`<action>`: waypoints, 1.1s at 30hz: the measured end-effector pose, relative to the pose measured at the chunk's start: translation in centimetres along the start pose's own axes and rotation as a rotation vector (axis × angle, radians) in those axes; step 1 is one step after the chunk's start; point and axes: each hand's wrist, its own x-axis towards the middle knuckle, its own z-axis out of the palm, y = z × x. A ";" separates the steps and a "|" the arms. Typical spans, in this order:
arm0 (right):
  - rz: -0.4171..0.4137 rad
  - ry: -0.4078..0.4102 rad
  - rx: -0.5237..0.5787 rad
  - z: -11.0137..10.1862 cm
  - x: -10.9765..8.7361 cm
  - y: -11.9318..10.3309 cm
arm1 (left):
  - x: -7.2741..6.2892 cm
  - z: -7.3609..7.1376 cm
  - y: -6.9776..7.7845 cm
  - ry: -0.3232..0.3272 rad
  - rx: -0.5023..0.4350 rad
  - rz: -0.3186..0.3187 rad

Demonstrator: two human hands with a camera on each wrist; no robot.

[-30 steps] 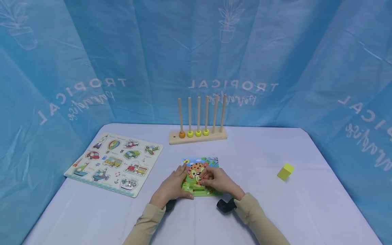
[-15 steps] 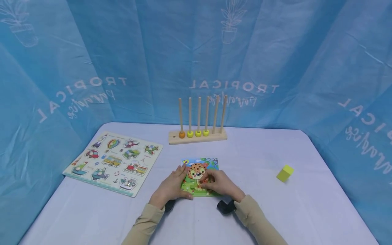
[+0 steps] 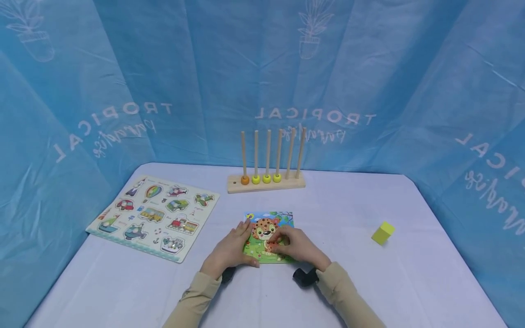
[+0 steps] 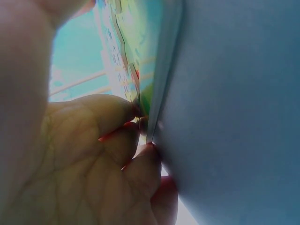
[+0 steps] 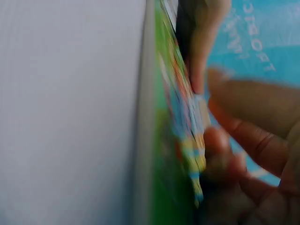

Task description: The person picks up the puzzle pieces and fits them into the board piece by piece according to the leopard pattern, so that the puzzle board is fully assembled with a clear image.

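A leopard puzzle (image 3: 262,258) lies flat on the table in front of me, its spotted head piece (image 3: 265,228) seated in the green board. My left hand (image 3: 230,248) rests along its left side, with fingers extended at the upper left and thumb near the lower edge. The left wrist view shows those fingertips (image 4: 149,152) touching the board's edge. Over the right part of the puzzle, my right hand (image 3: 298,246) has curled fingers and pinches a leopard body piece (image 3: 270,246). Blur in the right wrist view partly hides the thumb (image 5: 253,101) and its contact.
A vehicle peg puzzle (image 3: 153,212) lies at the left. Behind the leopard puzzle stands a wooden peg rack (image 3: 266,183) with an orange bead and several yellow ones. A yellow block (image 3: 383,233) sits at the right. A blue curtain (image 3: 229,82) hangs behind the table.
My right hand has shifted slightly, uncovering the leopard's face, and the body piece now lies lower in the board. My left hand keeps its place on the board's left side.
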 end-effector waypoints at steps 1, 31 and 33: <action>0.011 -0.009 0.049 -0.3 -0.1 0.2 | 0.0 0.0 0.0 -0.001 0.001 0.003; -0.030 -0.176 0.283 -7.0 -7.8 7.2 | 0.0 0.0 0.1 -0.014 0.008 -0.016; -0.031 -0.166 0.253 -7.0 -7.8 7.0 | 0.0 -0.1 0.2 -0.008 0.006 -0.013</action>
